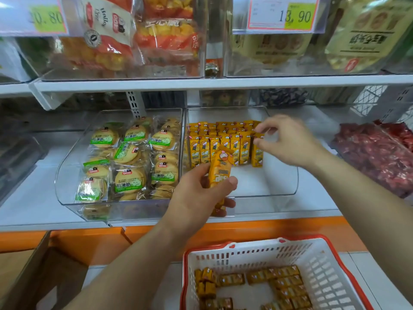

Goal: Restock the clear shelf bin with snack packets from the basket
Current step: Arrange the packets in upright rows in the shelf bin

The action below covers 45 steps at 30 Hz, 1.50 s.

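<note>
A clear shelf bin (282, 193) on the white shelf holds upright rows of yellow snack packets (225, 139) at its back; its front half is bare. My left hand (196, 198) grips a small bunch of yellow packets (220, 168) at the bin's front left edge. My right hand (288, 142) reaches into the bin, its fingertips pinching the top of the rightmost standing packet (257, 153). Below, a white basket with a red rim (330, 260) holds several more of the same packets (283, 285) lying flat.
Left of the bin stands another clear bin (67, 175) full of round cracker packs. Red wrapped sweets (375, 153) fill a bin on the right. An upper shelf (223, 82) with price tags overhangs. A cardboard box (33, 276) sits at lower left.
</note>
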Tool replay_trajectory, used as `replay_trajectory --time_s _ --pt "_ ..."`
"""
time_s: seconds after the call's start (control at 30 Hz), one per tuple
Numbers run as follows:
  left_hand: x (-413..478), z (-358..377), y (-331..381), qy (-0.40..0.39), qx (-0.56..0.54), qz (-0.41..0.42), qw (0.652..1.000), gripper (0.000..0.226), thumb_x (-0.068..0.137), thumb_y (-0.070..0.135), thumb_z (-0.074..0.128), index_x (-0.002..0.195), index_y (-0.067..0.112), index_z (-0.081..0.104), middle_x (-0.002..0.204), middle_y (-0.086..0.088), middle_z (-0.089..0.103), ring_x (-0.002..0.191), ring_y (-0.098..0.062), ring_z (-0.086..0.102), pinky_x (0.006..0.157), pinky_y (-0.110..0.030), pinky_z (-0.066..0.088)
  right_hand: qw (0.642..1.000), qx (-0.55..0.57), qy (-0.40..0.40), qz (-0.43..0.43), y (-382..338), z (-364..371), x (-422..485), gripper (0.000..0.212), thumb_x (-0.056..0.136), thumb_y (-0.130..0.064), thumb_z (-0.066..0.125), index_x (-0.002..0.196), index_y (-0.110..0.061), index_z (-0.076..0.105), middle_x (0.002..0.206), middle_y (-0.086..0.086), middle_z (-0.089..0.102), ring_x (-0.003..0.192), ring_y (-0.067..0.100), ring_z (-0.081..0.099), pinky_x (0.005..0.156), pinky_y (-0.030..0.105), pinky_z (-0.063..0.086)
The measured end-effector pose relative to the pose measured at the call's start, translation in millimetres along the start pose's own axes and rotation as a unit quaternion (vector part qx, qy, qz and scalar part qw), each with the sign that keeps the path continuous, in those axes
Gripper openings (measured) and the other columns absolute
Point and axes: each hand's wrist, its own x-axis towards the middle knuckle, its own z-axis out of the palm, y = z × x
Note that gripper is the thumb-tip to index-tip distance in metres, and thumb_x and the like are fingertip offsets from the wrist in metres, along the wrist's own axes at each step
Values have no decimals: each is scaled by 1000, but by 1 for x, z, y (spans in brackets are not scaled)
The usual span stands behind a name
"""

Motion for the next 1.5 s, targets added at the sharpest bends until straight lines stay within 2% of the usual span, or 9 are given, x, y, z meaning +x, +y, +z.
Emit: replay_trajectory --time_s 0.2,0.33,0.53,0.73,0.87,1.1,1.23,1.43,1.5 --pt "-5 24 2 -68 26 -8 997 24 91 23 76 113 17 67 102 -12 76 75 -21 77 59 -28 60 906 414 -78 44 -42 -8 -94 42 93 -32 64 134 -41 57 118 -9 65 90 9 68 74 25 55" --pt "-10 39 5 -101 56 -11 993 32 82 15 83 110 19 67 90 -6 77 70 -19 74 57 -26 58 926 368 -84 2 -37 -12 -114 28 92 -23 69 115 -37 66 103 -14 66 92 6 64 84 30 51" --pt "-6 31 14 -8 73 38 997 72 54 32 92 120 26 62 96 -1 77 81 -16 75 72 -33 64 923 368 -111 22 -23 -12 -130 16 84 -23 73 81 -33 61 83 -9 66 73 15 65 67 27 45" --pt "-12 45 13 -2 48 48 998 50 65 39 84 111 25 70 105 6 75 89 -20 77 73 -35 64 936 344 -55 53 -24 -5 -138 5 92 -35 65 97 -35 64 97 -14 70 83 12 69 74 40 57" --pt "-16 58 17 -3 75 69 995 38 78 21 82 114 19 68 103 2 76 85 -17 77 66 -23 59 889 452 -32 66 -25 -16 -134 39 95 -30 64 132 -36 53 114 -3 63 91 15 70 73 34 61" --pt "2 62 30 -3 180 100 978 32 85 27 80 115 26 68 102 10 76 89 -10 73 78 -30 61 908 414 11 52 -2 -27 -118 34 84 -16 78 111 -29 64 108 -1 69 77 18 73 74 39 62" --pt "61 51 24 60 318 93 942 40 87 34 79 122 22 63 99 10 71 89 -16 67 79 -38 59 944 316 69 58 22 -34 -94 40 79 -13 82 94 -43 62 92 -17 69 69 5 70 62 14 50" --pt "164 45 0 85 615 185 762 61 84 41 77 138 25 53 135 -5 58 122 -26 51 98 -40 46 993 111 34 -18 37 -13 -42 35 78 -16 81 109 -22 66 106 -4 58 92 24 66 87 39 52" --pt "188 45 -8 93 641 182 740 74 79 52 79 143 30 48 141 -7 52 130 -31 45 103 -43 43 997 54 17 -48 39 -5 -23 39 75 -21 84 111 -20 69 99 -5 62 95 22 64 85 25 43"
